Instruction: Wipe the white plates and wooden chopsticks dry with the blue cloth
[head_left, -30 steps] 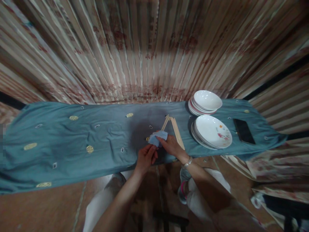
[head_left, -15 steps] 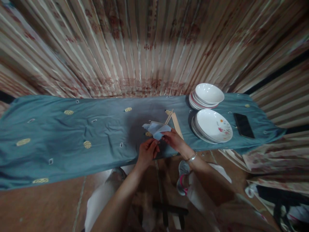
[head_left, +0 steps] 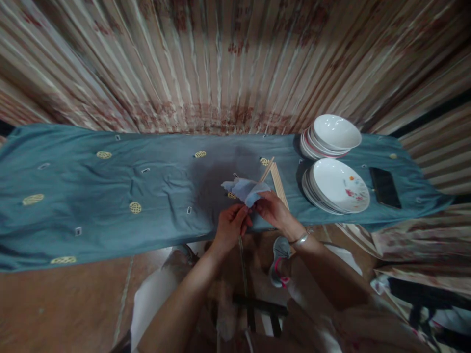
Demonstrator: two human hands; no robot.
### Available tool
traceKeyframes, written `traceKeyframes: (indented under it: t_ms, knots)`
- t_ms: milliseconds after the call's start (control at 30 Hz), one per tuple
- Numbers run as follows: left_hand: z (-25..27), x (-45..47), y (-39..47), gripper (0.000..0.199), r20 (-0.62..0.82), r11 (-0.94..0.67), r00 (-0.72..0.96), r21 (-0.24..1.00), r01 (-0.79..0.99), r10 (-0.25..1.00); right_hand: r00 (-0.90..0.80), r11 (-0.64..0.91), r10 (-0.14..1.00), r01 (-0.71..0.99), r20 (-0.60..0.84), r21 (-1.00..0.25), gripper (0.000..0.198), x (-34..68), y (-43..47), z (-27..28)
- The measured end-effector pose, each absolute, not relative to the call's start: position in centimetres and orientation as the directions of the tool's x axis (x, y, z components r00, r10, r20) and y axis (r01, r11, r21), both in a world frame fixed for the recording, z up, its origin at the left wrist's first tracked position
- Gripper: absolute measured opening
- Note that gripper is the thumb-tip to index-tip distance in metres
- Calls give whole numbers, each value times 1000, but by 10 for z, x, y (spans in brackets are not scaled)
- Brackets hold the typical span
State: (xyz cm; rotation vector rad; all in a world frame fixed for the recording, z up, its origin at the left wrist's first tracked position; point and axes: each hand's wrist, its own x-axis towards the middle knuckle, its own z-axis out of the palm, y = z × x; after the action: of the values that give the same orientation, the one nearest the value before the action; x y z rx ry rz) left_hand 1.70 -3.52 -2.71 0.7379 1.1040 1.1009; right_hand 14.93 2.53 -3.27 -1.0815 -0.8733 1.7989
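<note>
My right hand (head_left: pixel 273 210) is closed on a pale blue cloth (head_left: pixel 245 189), bunched above my fingertips over the table. A couple of light wooden chopsticks (head_left: pixel 268 168) stick out from the cloth's upper right side, and the cloth covers their middle. In line with them, at the cloth's lower edge, my left hand (head_left: pixel 231 225) is closed in a pinch on their near end, though the fingers mostly hide it. Beside my right hand several more chopsticks (head_left: pixel 279 185) lie together on the tablecloth.
A blue-green tablecloth (head_left: pixel 162 169) covers the long, narrow table. To the right stand a stack of floral plates (head_left: pixel 333 184) and, behind it, stacked white bowls (head_left: pixel 335 131). A black phone (head_left: pixel 384 187) lies farther right. A pleated curtain (head_left: pixel 206 63) hangs along the back.
The view has shifted, so the table and dishes sit higher and farther right. Both hands keep their hold at the cloth, with little change between them.
</note>
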Motion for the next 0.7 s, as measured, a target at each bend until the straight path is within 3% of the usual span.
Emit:
traceKeyframes:
  t_ms: [267, 467, 700]
  knots:
    - [-28, 18, -34, 35, -310, 307, 42, 895, -325, 950, -262, -430, 900, -406, -348, -807, 29, 140, 23, -28]
    - [-24, 15, -34, 27, -314, 303, 18, 897, -323, 949, -304, -453, 885, -399, -352, -797, 31, 141, 19, -28]
    - [-26, 10, -36, 34, -299, 289, 13, 910, -297, 954, -314, -440, 887, -361, -337, -822, 24, 140, 18, -36]
